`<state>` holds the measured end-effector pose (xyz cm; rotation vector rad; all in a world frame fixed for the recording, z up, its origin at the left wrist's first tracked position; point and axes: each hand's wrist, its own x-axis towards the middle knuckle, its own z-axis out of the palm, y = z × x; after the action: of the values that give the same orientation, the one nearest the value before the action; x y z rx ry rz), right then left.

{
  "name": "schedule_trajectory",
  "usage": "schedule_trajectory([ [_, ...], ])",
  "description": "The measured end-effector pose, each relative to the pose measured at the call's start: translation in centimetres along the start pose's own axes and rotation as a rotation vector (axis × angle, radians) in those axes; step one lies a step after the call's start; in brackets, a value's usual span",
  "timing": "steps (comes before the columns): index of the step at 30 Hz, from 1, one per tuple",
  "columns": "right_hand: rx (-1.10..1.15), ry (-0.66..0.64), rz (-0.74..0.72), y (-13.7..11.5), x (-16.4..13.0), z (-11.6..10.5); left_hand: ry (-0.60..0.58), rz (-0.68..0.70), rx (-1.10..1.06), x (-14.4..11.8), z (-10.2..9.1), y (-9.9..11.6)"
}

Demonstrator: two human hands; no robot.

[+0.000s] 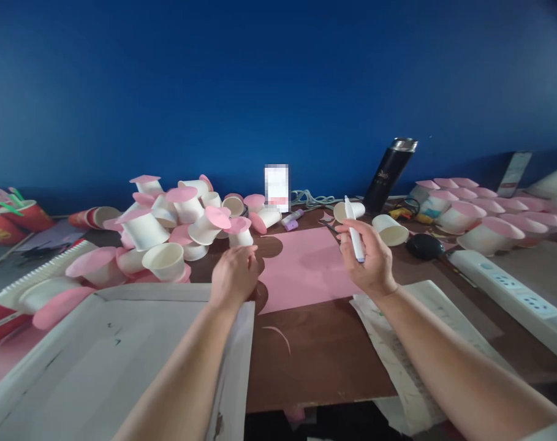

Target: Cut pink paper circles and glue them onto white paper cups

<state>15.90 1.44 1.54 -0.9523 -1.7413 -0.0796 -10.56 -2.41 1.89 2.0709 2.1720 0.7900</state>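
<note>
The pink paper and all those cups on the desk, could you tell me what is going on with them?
A person sits at a brown desk facing a blue wall. The right hand holds a white pen upright above the right edge of a pink paper sheet, which has rounded cut-outs along its left side. The left hand rests at that left edge. A pile of white paper cups, many with pink discs on them, lies to the left, and more such cups lie to the right.

Two hands over pink paper on a cluttered brown table

The right hand [367, 260] grips a white marker [354, 231] upright; the left hand [234, 274] rests at the pink sheet [303, 269]'s left edge, beside a heap of white paper cups [168, 226].
</note>
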Motion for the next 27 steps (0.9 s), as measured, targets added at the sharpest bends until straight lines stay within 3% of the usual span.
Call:
schedule_trajectory([
  [3,0.022,-0.001,0.017,0.2,-0.2,0.3,0.135,-0.138,0.013,0.7,-1.1,-1.2],
  [5,0.032,0.001,0.031,0.2,-0.4,0.3,0.136,-0.174,0.039,1.0,-1.2,-2.0],
  [12,0.192,-0.161,0.159,-1.5,-0.9,0.4,-0.013,-0.034,0.157,1.0,1.0,-2.3],
  [20,0.464,-0.344,0.326,-1.9,-1.9,1.4,-0.016,0.008,0.223,1.4,2.1,-1.9],
  [23,0.504,-0.383,0.361,-1.8,-2.3,1.7,0.039,0.031,0.128,1.0,1.8,-1.5],
  [27,0.540,-0.397,0.411,-2.2,-2.3,1.9,0.096,0.122,-0.181,-0.1,1.8,-0.2],
])
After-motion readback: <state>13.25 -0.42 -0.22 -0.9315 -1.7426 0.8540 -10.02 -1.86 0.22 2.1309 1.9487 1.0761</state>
